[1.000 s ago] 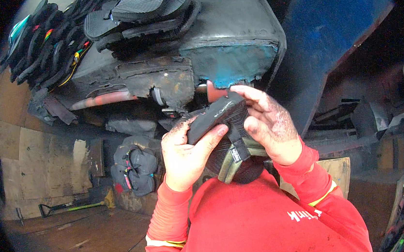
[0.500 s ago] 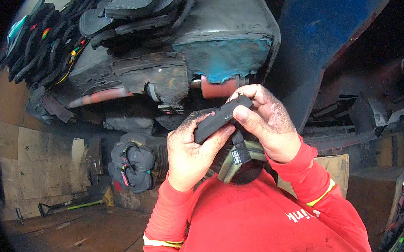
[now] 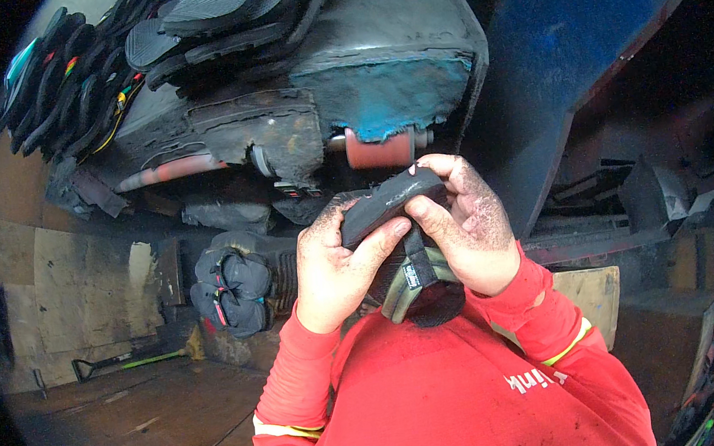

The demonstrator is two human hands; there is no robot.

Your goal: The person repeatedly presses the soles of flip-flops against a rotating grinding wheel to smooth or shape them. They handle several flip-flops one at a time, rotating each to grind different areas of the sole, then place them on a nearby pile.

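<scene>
Dusty workshop across the head view: brown floor at near left, blue panel at far right, dark machine at far centre, with a red roller at its near edge and a sandal pile on top at left. In the middle, just nearside of the roller, a black sandal with olive strap. With left hand, clamps the left end of the sole; with right hand, pinches the far right end between thumb and fingers. New since a second ago: right thumb brought onto the sole, instead of off it. Probably means a steadier, two-handed hold. Hidden: sole underside, most fingertips below. Cannot tell contact between sole and roller. Sandal pile cut off at the top; clutter at right too dark to name.
</scene>
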